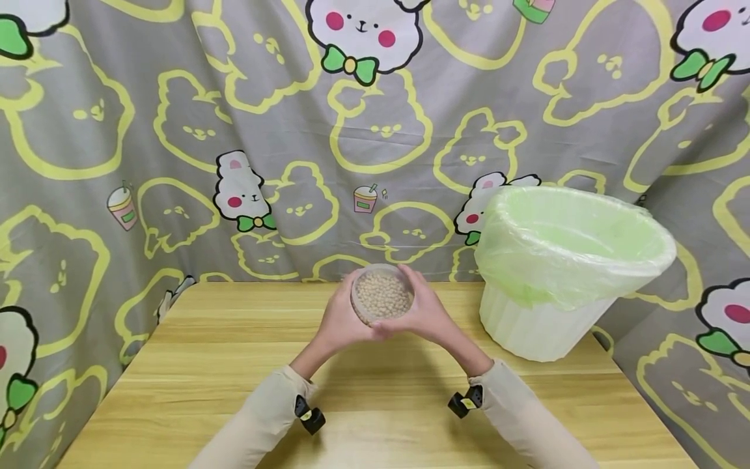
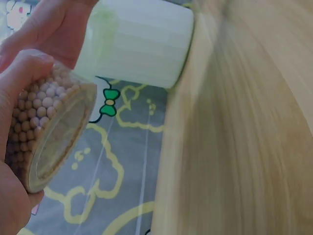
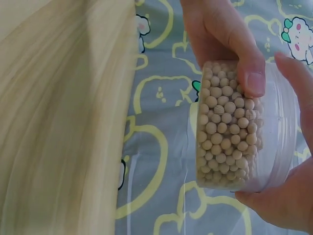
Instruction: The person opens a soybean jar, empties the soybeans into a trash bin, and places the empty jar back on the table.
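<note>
A clear round plastic jar (image 1: 383, 296) of small beige balls is held above the wooden table by both hands. My left hand (image 1: 342, 318) grips its left side, and my right hand (image 1: 426, 314) grips its right side, with the thumbs at the near side. In the left wrist view the jar (image 2: 51, 122) shows its flat base ringed by a rim. Seen from the right wrist, the balls (image 3: 227, 129) fill the lower part of the jar, and the clear upper part has a ridged band. Whether a lid covers the top is hard to tell.
A white bin (image 1: 527, 319) lined with a pale green plastic bag (image 1: 562, 280) stands at the table's right back. The wooden table (image 1: 234, 365) ends at a grey patterned curtain (image 1: 281, 130). Each wrist carries a small black camera (image 1: 310, 415).
</note>
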The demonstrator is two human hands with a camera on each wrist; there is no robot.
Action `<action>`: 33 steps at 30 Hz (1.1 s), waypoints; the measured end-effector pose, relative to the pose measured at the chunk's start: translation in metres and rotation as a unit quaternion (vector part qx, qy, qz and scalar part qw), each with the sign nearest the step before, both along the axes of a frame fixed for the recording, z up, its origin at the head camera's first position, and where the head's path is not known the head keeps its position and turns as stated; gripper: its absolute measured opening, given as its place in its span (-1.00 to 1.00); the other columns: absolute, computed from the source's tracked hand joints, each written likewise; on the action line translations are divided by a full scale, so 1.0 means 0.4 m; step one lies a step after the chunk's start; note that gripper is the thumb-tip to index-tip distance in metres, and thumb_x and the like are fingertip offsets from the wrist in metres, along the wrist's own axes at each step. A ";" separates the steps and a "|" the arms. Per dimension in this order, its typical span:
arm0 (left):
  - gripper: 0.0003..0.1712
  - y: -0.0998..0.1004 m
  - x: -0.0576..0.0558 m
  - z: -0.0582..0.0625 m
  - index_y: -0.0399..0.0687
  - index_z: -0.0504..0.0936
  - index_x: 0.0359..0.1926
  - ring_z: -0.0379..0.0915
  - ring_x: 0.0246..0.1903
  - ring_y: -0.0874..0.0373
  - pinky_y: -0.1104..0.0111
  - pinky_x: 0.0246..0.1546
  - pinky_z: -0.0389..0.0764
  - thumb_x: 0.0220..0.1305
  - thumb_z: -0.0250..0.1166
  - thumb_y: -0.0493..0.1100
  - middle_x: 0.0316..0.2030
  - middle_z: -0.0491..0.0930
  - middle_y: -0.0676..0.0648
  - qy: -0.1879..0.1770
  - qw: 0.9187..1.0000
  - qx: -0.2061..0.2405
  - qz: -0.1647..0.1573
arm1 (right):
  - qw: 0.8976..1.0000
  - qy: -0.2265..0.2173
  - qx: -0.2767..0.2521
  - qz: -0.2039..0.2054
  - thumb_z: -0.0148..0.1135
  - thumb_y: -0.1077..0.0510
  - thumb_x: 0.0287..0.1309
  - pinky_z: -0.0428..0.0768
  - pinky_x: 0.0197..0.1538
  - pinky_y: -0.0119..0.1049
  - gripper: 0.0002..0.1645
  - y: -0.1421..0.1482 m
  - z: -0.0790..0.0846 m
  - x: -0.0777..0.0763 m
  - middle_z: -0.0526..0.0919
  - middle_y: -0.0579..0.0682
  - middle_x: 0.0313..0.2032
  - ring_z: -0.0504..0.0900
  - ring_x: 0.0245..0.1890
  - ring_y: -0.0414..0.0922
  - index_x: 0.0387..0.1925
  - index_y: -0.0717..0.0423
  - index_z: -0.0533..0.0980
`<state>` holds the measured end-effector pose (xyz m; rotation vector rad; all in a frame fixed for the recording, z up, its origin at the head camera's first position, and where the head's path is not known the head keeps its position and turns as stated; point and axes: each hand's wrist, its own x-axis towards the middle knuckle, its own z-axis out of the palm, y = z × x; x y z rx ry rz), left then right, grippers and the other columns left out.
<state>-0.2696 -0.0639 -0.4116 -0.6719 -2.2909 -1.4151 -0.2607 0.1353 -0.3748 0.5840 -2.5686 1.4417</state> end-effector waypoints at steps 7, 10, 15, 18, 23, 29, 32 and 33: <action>0.32 -0.004 -0.004 -0.009 0.04 0.34 0.42 0.53 0.17 -0.02 0.06 0.16 0.61 -0.51 0.75 0.03 0.19 0.56 -0.10 -0.009 1.000 0.001 -0.010 | 0.999 0.031 0.014 0.001 0.77 -0.17 -0.52 0.56 0.26 0.12 0.47 -0.003 -0.003 -0.002 0.45 0.16 0.31 0.52 0.22 0.13 0.49 0.12 0.23; 0.32 -0.008 -0.007 -0.008 0.05 0.35 0.42 0.54 0.16 -0.01 0.07 0.14 0.62 -0.52 0.74 0.06 0.18 0.57 -0.10 -0.007 1.000 -0.015 -0.002 | 0.999 0.038 0.023 0.003 0.77 -0.20 -0.54 0.56 0.26 0.12 0.48 -0.002 -0.006 -0.007 0.46 0.15 0.31 0.52 0.24 0.12 0.48 0.12 0.25; 0.32 -0.017 -0.013 0.004 0.00 0.36 0.42 0.55 0.15 -0.03 0.06 0.13 0.63 -0.51 0.75 0.04 0.18 0.59 -0.13 -0.007 1.000 -0.027 -0.011 | 0.998 0.060 0.029 0.020 0.77 -0.18 -0.56 0.53 0.31 0.12 0.45 0.005 -0.002 -0.023 0.49 0.12 0.30 0.52 0.26 0.09 0.47 0.09 0.29; 0.31 -0.026 -0.016 0.011 0.01 0.36 0.44 0.54 0.16 -0.02 0.06 0.14 0.62 -0.49 0.75 0.00 0.20 0.58 -0.12 -0.015 0.999 -0.025 -0.036 | 0.996 0.069 0.031 0.048 0.77 -0.15 -0.55 0.53 0.30 0.11 0.42 0.013 0.004 -0.030 0.49 0.13 0.30 0.53 0.25 0.09 0.45 0.11 0.31; 0.32 -0.046 -0.026 0.016 0.12 0.34 0.46 0.50 0.20 0.02 0.08 0.19 0.58 -0.46 0.78 -0.10 0.25 0.54 -0.06 -0.044 0.993 -0.009 -0.105 | 0.989 0.083 0.046 0.115 0.73 -0.08 -0.50 0.56 0.27 0.10 0.37 0.029 0.013 -0.045 0.46 0.15 0.34 0.51 0.26 0.10 0.46 0.13 0.30; 0.32 -0.055 -0.026 0.019 0.17 0.31 0.48 0.46 0.23 0.01 0.05 0.23 0.52 -0.40 0.78 -0.18 0.30 0.49 -0.04 -0.067 0.990 0.022 -0.119 | 0.989 0.084 0.041 0.111 0.71 -0.03 -0.35 0.50 0.32 0.14 0.37 0.016 0.024 -0.036 0.39 0.16 0.38 0.45 0.30 0.10 0.53 0.12 0.21; 0.32 -0.044 -0.020 0.020 0.10 0.30 0.49 0.46 0.24 -0.03 0.03 0.22 0.53 -0.40 0.78 -0.13 0.30 0.48 -0.09 -0.056 0.996 0.025 -0.070 | 0.996 0.073 0.035 0.041 0.72 -0.11 -0.31 0.50 0.31 0.16 0.43 -0.012 0.023 -0.015 0.35 0.19 0.35 0.45 0.27 0.11 0.56 0.17 0.14; 0.33 -0.039 -0.017 0.020 0.07 0.30 0.49 0.46 0.25 -0.04 0.02 0.22 0.54 -0.41 0.78 -0.11 0.29 0.49 -0.11 -0.052 0.997 0.021 -0.052 | 0.997 0.071 0.034 0.015 0.72 -0.15 -0.31 0.50 0.30 0.15 0.44 -0.023 0.021 -0.009 0.35 0.18 0.35 0.45 0.26 0.11 0.56 0.18 0.14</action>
